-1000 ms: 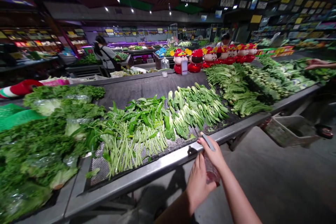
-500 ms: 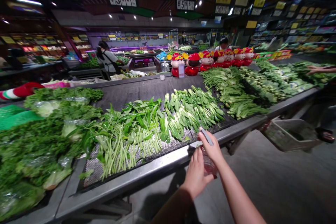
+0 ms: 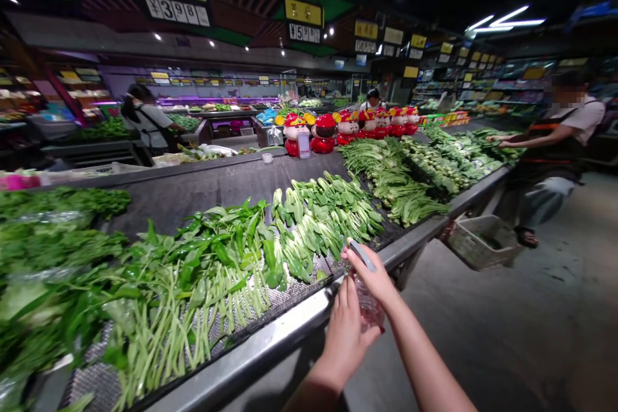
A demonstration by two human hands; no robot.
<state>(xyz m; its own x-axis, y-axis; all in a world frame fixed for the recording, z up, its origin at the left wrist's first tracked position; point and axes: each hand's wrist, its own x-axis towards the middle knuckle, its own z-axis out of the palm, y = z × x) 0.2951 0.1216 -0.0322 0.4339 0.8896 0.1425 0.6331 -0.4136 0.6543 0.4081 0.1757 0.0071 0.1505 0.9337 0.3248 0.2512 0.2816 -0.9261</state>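
Observation:
My left hand cups the lower body of a clear plastic bottle with reddish contents. My right hand closes around its upper part, with a flat grey piece under the fingers. Both hands are just off the steel edge of the vegetable stall. Nearest them lie bunches of bok choy on a metal mesh mat. To the left are long green stalks and leafy greens.
A person at the right leans over the greens, one hand reaching across them. A plastic basket hangs below the stall edge. Red figurines stand on the black stall top. Grey floor runs along the right.
My view has swung right, so the stall slides left and the person at right comes fully into view. My hands stay on the bottle.

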